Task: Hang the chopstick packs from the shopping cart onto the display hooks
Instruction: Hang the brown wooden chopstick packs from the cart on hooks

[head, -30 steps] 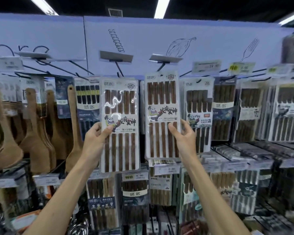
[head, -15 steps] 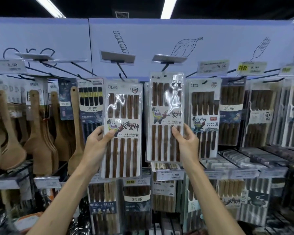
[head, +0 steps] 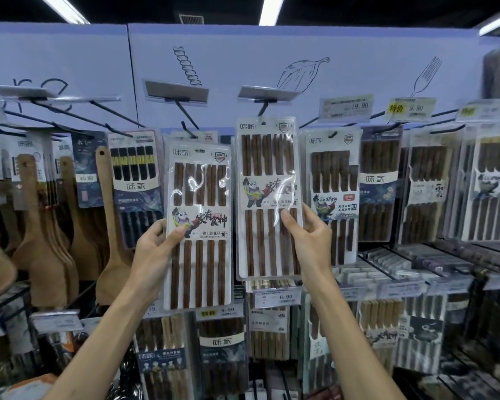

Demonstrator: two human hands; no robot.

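On left pack, right pack: 味家

Light is cast from above by tubes on a dark ceiling, and the header board is evenly bright. White glare is thrown across the plastic of the left pack and the right pack. The centre is rendered sharp; the spoons at the left and the shelves at the right are smeared and bent by the wide lens. Lower rows are left dim.
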